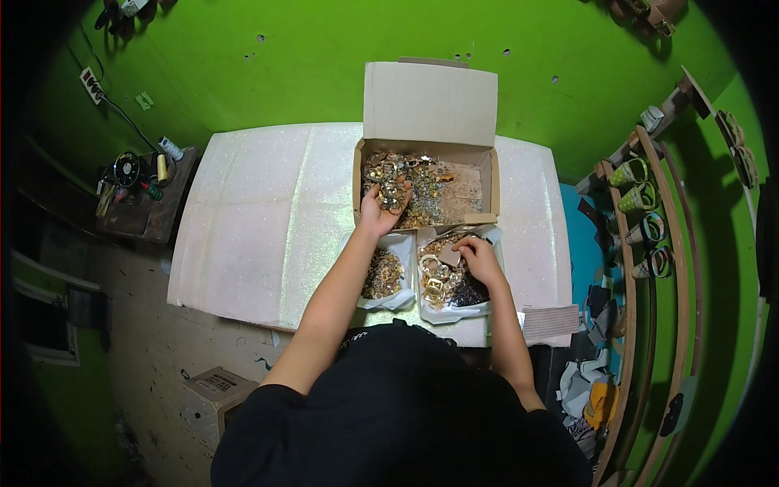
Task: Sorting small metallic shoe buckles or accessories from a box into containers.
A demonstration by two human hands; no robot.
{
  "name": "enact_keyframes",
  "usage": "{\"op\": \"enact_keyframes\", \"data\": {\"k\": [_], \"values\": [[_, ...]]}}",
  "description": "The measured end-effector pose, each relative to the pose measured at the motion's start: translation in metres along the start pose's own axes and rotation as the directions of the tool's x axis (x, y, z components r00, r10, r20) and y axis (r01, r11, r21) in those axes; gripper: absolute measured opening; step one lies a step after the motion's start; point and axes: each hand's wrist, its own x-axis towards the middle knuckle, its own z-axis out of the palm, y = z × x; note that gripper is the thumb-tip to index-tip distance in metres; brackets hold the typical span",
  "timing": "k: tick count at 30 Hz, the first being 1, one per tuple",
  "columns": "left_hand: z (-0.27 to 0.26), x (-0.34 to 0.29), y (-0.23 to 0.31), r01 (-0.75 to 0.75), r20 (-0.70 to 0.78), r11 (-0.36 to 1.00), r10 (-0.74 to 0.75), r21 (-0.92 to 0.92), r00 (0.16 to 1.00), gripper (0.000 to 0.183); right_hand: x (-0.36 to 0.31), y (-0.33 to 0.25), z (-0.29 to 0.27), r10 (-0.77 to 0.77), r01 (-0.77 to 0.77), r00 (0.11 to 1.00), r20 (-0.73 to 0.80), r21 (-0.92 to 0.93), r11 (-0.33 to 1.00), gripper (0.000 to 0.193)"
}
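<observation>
- Turned the left hand [381, 214] palm up near the front left corner of the cardboard box [468, 180], with the fingers loosely spread rather than closed.
- Had the heap of small shiny metal pieces [430, 183] against those fingers, beyond them and to their right, with some on or just beside the palm (could not tell of any firm grip on them).
- Saw the heap thickest toward the box's left edge, thinning to bare cardboard toward its right edge.
- Pinched a small flat brownish piece [449, 256] between thumb and fingertips of the right hand [479, 260], directly to the left of that hand and above the right white bag [439, 316].
- Found gold-coloured rings and buckles [435, 287] below the flat piece, toward the left edge of the right bag, and black pieces [471, 292] toward its front right corner.
- Noted the left white bag [408, 278] just beside, with small gold and brown pieces [383, 274] in it, under the left forearm.
- Placed both bags between the box's front edge and the desk's [251, 211] front edge.
- Spotted a striped flat stack [552, 322] at the desk's front right corner.
</observation>
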Motion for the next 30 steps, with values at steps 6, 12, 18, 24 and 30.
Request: {"op": "enact_keyframes", "data": {"k": [6, 12, 18, 24, 30], "values": [[-0.004, 0.001, 0.002, 0.013, 0.008, 1.000, -0.013, -0.002, 1.000, 0.046, 0.000, -0.023, 0.011, -0.155, 0.084, 0.956, -0.250, -0.273, 0.958, 0.011], [-0.007, 0.003, 0.003, 0.012, 0.016, 1.000, -0.012, 0.009, 1.000, 0.046, 0.034, -0.069, 0.021, -0.297, 0.278, 0.947, -0.117, -0.155, 0.948, 0.011], [-0.020, 0.011, 0.005, -0.012, 0.075, 0.996, 0.006, 0.088, 0.997, 0.041, 0.086, -0.092, 0.040, -0.496, 0.471, 0.866, -0.070, -0.221, 0.854, 0.023], [-0.031, 0.019, 0.007, 0.018, -0.030, 0.999, -0.017, 0.033, 0.999, 0.035, 0.108, -0.091, 0.046, -0.501, 0.518, 0.851, 0.156, -0.404, 0.754, 0.020], [-0.029, 0.017, 0.007, 0.029, 0.015, 0.999, -0.029, -0.021, 0.999, 0.034, 0.116, -0.090, 0.045, -0.525, 0.530, 0.844, 0.109, -0.319, 0.786, 0.014]]}}
